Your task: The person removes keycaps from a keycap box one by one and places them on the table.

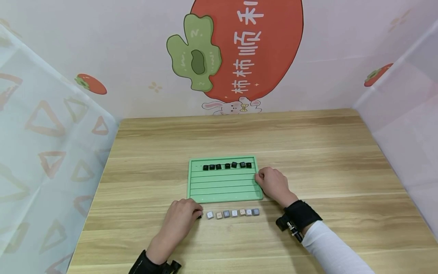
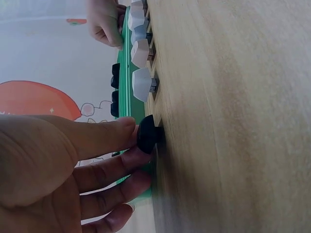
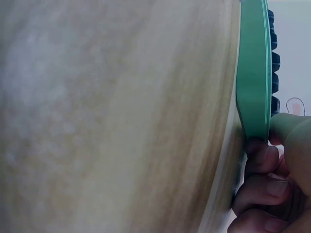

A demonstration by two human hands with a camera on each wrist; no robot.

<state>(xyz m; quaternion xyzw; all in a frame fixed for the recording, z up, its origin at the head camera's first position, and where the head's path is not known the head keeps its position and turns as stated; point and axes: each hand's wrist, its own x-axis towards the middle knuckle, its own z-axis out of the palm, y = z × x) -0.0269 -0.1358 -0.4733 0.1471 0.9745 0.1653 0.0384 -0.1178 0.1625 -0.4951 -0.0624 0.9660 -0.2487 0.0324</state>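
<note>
My left hand (image 1: 179,217) pinches a black keycap (image 2: 147,135) between thumb and fingertips, at the left end of a row of keycaps, its narrow stem close to the table. Beside it in that row come several white, cream and grey-blue keycaps (image 1: 234,213). Behind the row lies a green grooved board (image 1: 222,189), with several black keycaps (image 1: 227,166) standing along its top groove. At the board's right edge, my right hand (image 1: 275,185) grips the rim, thumb on top and curled fingers against the side, as the right wrist view shows.
The wooden table (image 1: 318,152) extends around the board on all sides. A printed backdrop (image 1: 137,57) rises behind the table's far edge, and patterned side sheets (image 1: 51,152) flank it left and right. Both wrists wear black straps (image 1: 301,214).
</note>
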